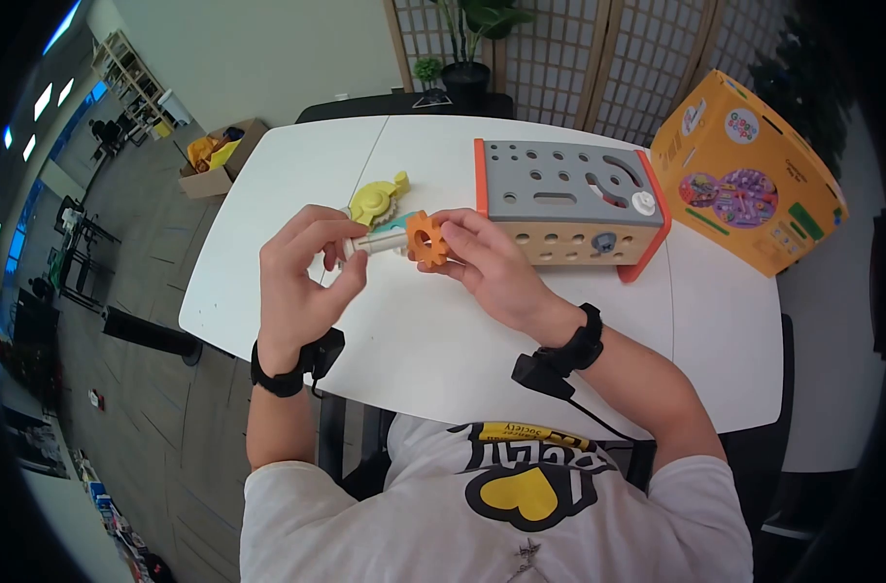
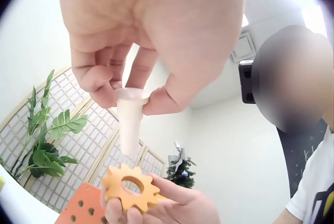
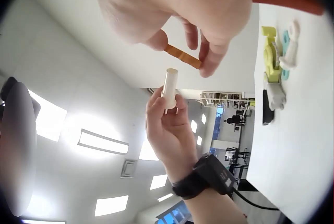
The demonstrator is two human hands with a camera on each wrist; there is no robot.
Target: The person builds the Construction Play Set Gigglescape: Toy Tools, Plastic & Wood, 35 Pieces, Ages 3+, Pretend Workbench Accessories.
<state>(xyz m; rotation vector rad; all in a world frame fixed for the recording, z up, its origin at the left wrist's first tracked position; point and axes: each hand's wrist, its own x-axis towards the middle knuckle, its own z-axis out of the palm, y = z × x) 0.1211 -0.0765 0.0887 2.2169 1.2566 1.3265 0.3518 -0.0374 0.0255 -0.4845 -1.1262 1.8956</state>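
Left wrist view: left fingers (image 2: pixel 159 103) pinch a white peg (image 2: pixel 129 125), right fingers (image 2: pixel 175 190) pinch an orange gear (image 2: pixel 130 199)

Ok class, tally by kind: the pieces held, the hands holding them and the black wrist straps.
Orange gear: 1
White peg: 1
Left hand and right hand: 2
Left strap and right strap: 2
Total: 6

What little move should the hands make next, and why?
I'd probably ease the peg into the hole of the gear. The left hand pinches the peg's wider end, its other end faces the gear in the right hand, and they're apart.
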